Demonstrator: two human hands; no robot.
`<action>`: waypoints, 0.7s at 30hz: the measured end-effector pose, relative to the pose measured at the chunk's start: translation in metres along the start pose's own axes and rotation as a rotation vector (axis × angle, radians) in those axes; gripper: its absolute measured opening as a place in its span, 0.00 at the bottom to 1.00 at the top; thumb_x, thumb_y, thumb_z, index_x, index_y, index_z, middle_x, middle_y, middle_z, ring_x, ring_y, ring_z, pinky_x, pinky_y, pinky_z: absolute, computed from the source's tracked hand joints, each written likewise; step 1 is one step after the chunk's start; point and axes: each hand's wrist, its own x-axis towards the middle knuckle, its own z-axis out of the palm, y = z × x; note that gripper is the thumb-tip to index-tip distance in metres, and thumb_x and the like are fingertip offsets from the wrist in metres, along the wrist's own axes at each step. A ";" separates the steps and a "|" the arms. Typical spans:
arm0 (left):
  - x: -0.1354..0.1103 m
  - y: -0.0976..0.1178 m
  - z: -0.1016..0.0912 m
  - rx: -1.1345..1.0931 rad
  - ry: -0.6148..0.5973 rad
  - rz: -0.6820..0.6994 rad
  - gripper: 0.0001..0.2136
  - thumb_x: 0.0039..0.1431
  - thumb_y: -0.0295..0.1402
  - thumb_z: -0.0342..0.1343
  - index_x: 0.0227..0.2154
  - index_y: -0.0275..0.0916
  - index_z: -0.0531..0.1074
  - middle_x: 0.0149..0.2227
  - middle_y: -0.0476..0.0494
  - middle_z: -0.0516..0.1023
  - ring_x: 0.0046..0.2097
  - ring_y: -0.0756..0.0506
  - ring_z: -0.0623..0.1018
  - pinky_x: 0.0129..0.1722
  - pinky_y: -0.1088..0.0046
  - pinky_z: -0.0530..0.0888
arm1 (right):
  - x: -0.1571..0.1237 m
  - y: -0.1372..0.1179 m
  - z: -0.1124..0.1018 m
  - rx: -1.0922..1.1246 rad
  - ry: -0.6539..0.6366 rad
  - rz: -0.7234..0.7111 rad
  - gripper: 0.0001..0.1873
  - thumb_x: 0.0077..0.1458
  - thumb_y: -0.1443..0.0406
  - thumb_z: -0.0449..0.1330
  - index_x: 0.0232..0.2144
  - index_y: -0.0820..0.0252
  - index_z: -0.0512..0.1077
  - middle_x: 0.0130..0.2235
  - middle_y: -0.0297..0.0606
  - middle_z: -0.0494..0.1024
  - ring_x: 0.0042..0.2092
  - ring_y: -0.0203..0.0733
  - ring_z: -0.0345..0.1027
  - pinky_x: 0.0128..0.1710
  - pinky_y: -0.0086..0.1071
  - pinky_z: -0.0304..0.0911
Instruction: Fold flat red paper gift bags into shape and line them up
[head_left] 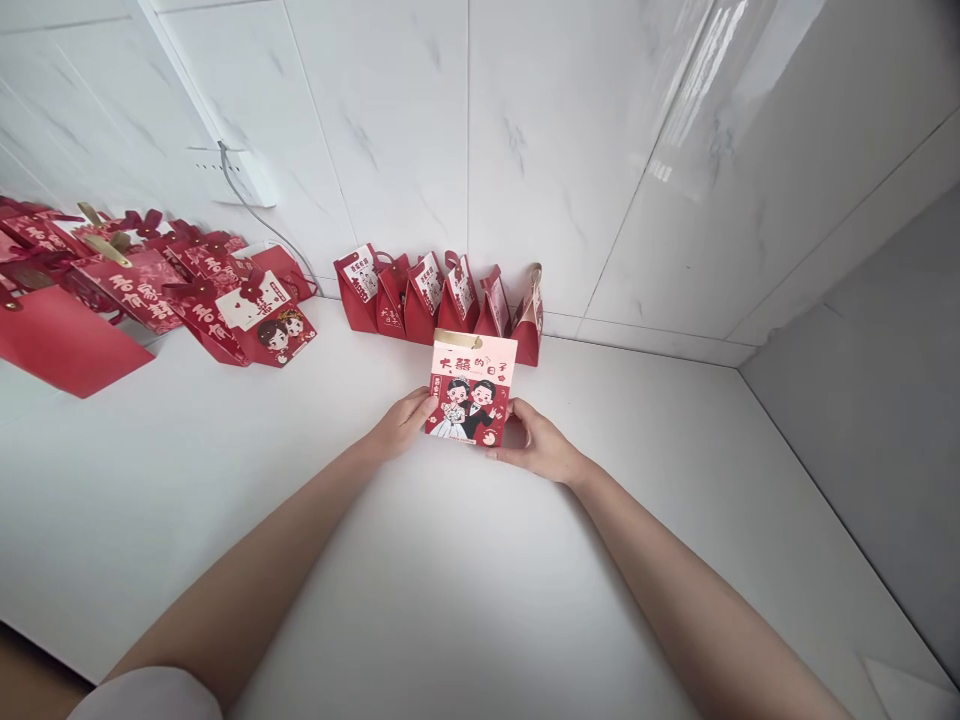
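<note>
A small red and pink gift box (472, 390) printed with a cartoon couple stands upright on the white table (465, 580), a gold strip along its top edge. My left hand (403, 422) grips its left side, fingers curled round the edge. At the lower right corner of the box, my right hand (537, 443) holds it with the fingers closed against it. Both forearms reach in from the bottom of the view.
A row of several red folded gift boxes (442, 295) stands against the tiled wall just behind the held box. At the far left lies a pile of red gift bags and boxes (150, 295). A wall socket with a cable (244, 180) sits above that pile.
</note>
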 end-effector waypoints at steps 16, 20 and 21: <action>0.000 -0.001 -0.009 -0.139 -0.193 -0.019 0.26 0.59 0.49 0.56 0.54 0.37 0.70 0.55 0.36 0.75 0.55 0.33 0.75 0.54 0.57 0.74 | 0.001 0.001 0.000 0.003 -0.006 0.023 0.19 0.55 0.58 0.64 0.47 0.54 0.67 0.48 0.39 0.76 0.47 0.48 0.71 0.50 0.44 0.67; -0.004 0.005 -0.007 0.044 -0.140 0.045 0.39 0.49 0.44 0.66 0.63 0.40 0.59 0.62 0.36 0.67 0.62 0.32 0.68 0.60 0.55 0.68 | 0.001 0.002 0.000 0.019 -0.005 0.056 0.18 0.55 0.56 0.64 0.46 0.54 0.66 0.48 0.38 0.76 0.47 0.47 0.71 0.49 0.43 0.67; -0.005 0.007 -0.006 0.086 -0.122 0.044 0.42 0.47 0.42 0.68 0.64 0.41 0.56 0.63 0.36 0.66 0.62 0.32 0.68 0.61 0.55 0.67 | 0.000 0.002 0.000 0.022 -0.003 0.064 0.18 0.55 0.56 0.64 0.45 0.54 0.66 0.48 0.38 0.76 0.46 0.46 0.71 0.48 0.42 0.67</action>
